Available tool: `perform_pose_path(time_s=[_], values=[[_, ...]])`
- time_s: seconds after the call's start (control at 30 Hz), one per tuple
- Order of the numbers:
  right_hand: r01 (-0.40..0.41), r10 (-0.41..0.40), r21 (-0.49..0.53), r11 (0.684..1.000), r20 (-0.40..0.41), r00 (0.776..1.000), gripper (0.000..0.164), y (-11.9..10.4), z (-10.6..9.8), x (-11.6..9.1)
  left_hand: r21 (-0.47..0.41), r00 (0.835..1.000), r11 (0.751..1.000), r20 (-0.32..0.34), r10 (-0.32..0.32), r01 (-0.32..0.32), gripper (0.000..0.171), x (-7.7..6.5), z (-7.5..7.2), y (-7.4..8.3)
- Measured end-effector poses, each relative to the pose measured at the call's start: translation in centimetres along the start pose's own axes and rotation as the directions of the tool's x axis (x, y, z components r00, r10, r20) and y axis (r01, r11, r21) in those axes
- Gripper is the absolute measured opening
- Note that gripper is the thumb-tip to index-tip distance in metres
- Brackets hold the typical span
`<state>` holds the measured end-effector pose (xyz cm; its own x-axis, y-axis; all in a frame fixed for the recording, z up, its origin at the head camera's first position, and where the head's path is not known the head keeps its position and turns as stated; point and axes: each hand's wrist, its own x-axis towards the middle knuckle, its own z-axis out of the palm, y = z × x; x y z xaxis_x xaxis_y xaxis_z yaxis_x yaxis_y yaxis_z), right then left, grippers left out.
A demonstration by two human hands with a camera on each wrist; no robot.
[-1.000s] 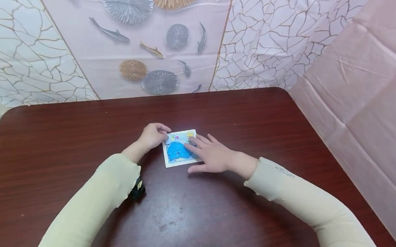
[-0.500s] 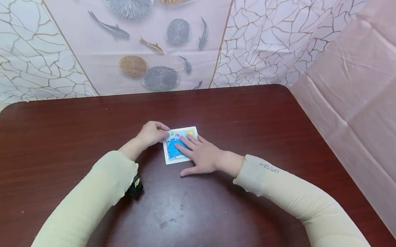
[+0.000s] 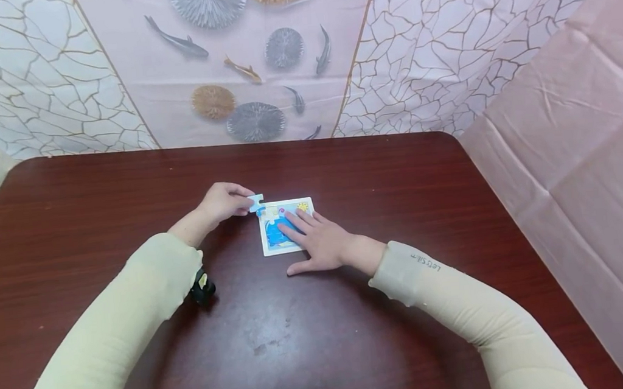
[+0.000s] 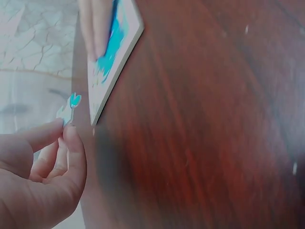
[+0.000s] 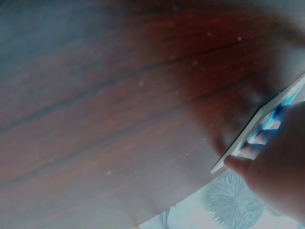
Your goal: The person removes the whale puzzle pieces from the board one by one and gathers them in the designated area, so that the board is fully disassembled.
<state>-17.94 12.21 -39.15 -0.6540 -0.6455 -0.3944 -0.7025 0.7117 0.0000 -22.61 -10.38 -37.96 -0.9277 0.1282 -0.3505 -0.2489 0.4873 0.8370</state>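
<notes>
A square jigsaw puzzle (image 3: 276,234) in a white frame, with a blue animal and a yellow sun on it, lies on the dark wooden table. Just off its far left corner, my left hand (image 3: 226,201) pinches a light-blue puzzle piece (image 3: 257,203) between thumb and fingertips. The left wrist view shows the same piece (image 4: 69,109) held up at the fingertips, with a bright blue tab. My right hand (image 3: 321,242) lies flat with spread fingers across the puzzle's right side, hiding part of the picture. In the right wrist view its fingers rest along the frame (image 5: 248,131).
The reddish-brown table (image 3: 399,187) spreads around the puzzle on every side. Patterned cloth (image 3: 246,65) hangs behind its far edge, and pinkish cloth (image 3: 570,137) on the right. A small black device (image 3: 203,288) sits under the left sleeve's cuff.
My left hand has lifted the puzzle piece out of the frame's far left corner and moved it left and away. The right hand has slid a little left over the picture.
</notes>
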Motion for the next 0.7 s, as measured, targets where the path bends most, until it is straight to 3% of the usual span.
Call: perform_pose_path(time_s=[0.47, 0.7], values=[[0.011, -0.011, 0.007, 1.0, -0.029, 1.0, 0.093, -0.1, 0.1, 0.0, -0.092, 0.999, 0.995, -0.021, 0.047, -0.049, 0.039, -1.8, -5.3, -0.8], [0.018, -0.018, 0.014, 1.0, -0.036, 0.999, 0.092, -0.1, 0.2, 0.0, -0.103, 1.0, 0.995, -0.014, 0.013, -0.014, 0.043, -2.6, -7.5, -1.6]])
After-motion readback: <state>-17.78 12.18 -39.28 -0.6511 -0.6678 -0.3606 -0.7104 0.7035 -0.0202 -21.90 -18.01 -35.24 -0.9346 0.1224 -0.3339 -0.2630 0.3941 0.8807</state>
